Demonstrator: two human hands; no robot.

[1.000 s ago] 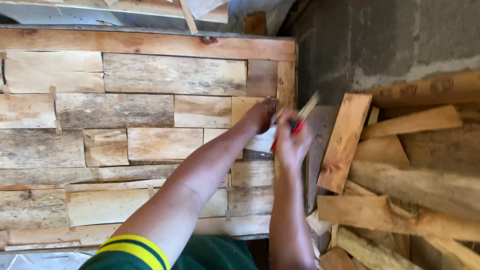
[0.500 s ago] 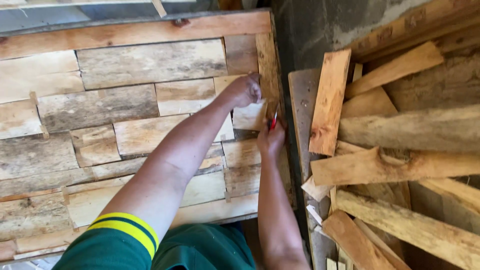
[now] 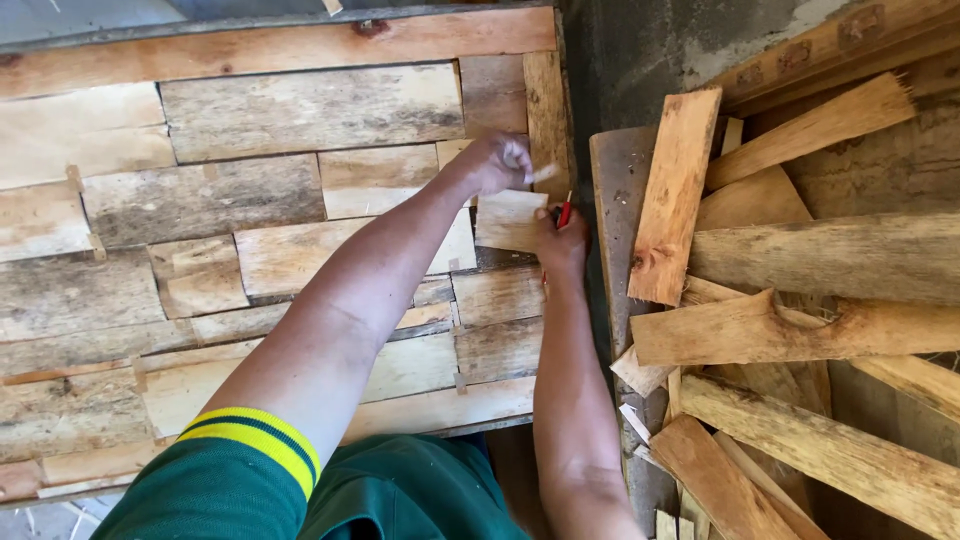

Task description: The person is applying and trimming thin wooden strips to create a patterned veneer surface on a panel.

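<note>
My left hand (image 3: 497, 160) reaches across a panel of rough wooden pieces (image 3: 250, 240) and pinches a small pale stick (image 3: 543, 173) near the panel's right edge. Just below it, my right hand (image 3: 560, 243) grips a red pencil (image 3: 565, 210), its tip against a short light wood block (image 3: 508, 220) that lies on the panel. The two hands are a few centimetres apart. My forearms hide part of the panel's lower middle.
A heap of split wood offcuts and planks (image 3: 790, 300) lies to the right. A dark upright board (image 3: 618, 200) stands between panel and heap. A grey concrete wall (image 3: 650, 50) is behind. A long plank (image 3: 280, 45) frames the panel's top.
The view has shifted, so the panel and hands now sit lower left in frame. My right hand dropped from holding the pencil raised to pressing it at the small block.
</note>
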